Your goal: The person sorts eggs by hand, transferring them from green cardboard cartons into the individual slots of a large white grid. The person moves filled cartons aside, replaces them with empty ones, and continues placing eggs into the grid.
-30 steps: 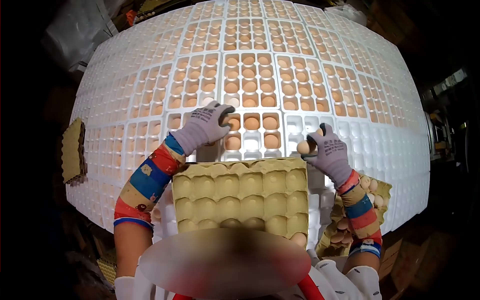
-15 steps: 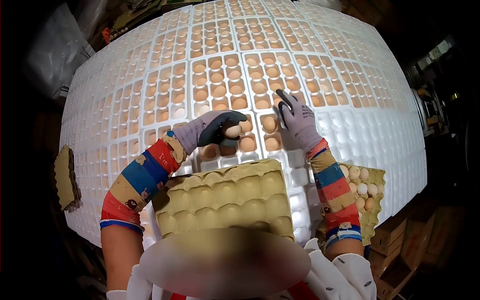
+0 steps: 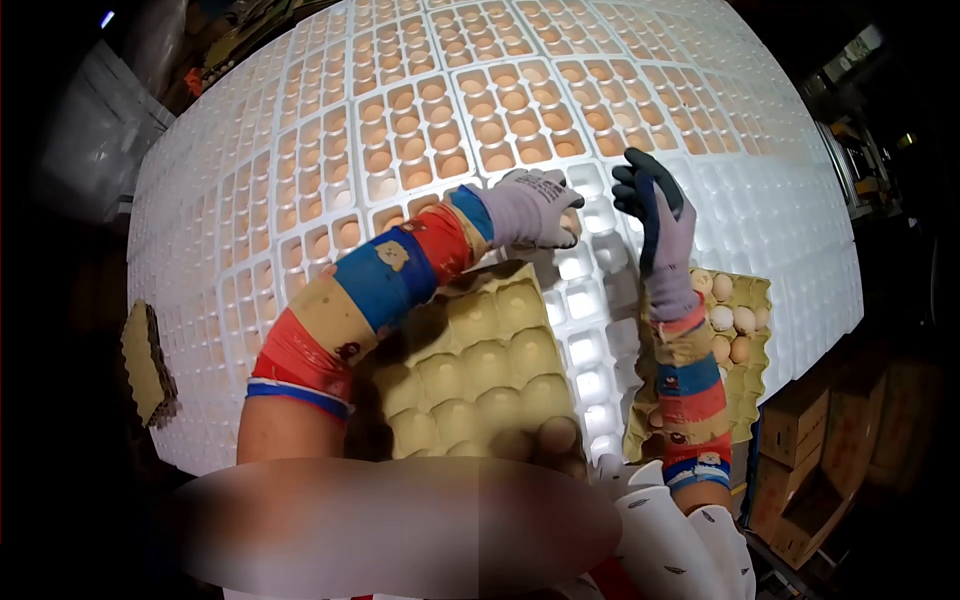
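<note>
My left hand (image 3: 535, 210), in a grey-and-black work glove, reaches across low over a white foam egg tray. Its fingers are curled round an egg (image 3: 569, 228), mostly hidden by the glove. My right hand (image 3: 656, 205), gloved likewise, is raised over the foam cells further right, fingers stretched out and nothing in them. A yellowish pulp egg tray (image 3: 485, 365) lies in front of me, with an egg (image 3: 558, 435) at its near edge. Under my right forearm is another pulp tray (image 3: 757, 375) holding several white and brown eggs (image 3: 743, 319).
White foam trays filled with brown eggs (image 3: 415, 150) spread across the far and left side. Foam cells without eggs (image 3: 760, 215) lie to the right. A pulp tray piece (image 3: 146, 362) sits at the left edge. Cardboard boxes (image 3: 795, 435) stand at lower right.
My left hand has moved right and slightly up with the egg, turning its back to view. My right hand has shifted right, away from the filled cells. The camera view has shifted.
</note>
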A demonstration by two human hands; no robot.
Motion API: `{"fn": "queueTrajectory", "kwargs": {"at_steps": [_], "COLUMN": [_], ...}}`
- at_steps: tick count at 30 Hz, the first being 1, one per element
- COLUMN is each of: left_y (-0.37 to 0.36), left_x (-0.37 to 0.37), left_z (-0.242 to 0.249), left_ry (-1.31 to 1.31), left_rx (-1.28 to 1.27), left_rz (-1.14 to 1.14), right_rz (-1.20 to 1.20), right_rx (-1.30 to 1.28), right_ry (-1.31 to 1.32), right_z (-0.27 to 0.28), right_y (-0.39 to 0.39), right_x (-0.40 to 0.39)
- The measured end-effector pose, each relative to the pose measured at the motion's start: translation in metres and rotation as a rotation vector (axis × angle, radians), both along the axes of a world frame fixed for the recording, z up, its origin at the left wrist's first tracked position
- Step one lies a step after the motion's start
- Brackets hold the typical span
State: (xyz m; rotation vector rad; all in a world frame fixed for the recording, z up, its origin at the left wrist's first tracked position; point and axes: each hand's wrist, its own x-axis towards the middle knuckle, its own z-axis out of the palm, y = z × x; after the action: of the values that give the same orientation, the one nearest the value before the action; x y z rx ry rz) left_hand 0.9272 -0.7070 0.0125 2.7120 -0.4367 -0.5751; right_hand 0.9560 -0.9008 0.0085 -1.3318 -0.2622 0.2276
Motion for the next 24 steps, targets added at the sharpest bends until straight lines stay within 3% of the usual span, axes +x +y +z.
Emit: {"fn": "queueTrajectory", "kwargs": {"at_steps": [4,8,12,16,18,22,23,24], "left_y": [0.053,0.092,0.085,0.041,0.017,0.002,0.006,0.009], "left_x": [-0.067,-0.185,-0.313,-0.389,-0.399,-0.395,-0.394,-0.395], "left_z": [0.062,0.104,0.117,0.098,0.079,0.063,0.056,0.053], "left_ry": [-0.142,-0.349,-0.153,-0.167,-0.266,-0.351,-0.393,-0.432], "left_rx": [-0.178,-0.264,-0.383,-0.253,0.008,0.033,-0.019,-0.070], "left_rz": [0.150,0.363,0.585,0.348,0.331,0.363,0.388,0.412], "right_rz": [0.438,0.555,0.462,0.319,0.251,0.185,0.151,0.251], "right_rx": [-0.286,-0.830,-1.080,-0.994,-0.858,-0.113,-0.188,0.004], "right_ry": [0.171,-0.345,-0.709,-0.684,-0.572,0.171,-0.006,0.236], "right_z": [0.035,0.068,0.066,0.061,0.047,0.051,0.042,0.051], "right_y": [-0.053,-0.067,-0.062,-0.065,-0.077,-0.100,-0.094,-0.095], "right_x": [-0.080,-0.159,-0.210,-0.228,-0.229,-0.220,-0.223,-0.220]}}
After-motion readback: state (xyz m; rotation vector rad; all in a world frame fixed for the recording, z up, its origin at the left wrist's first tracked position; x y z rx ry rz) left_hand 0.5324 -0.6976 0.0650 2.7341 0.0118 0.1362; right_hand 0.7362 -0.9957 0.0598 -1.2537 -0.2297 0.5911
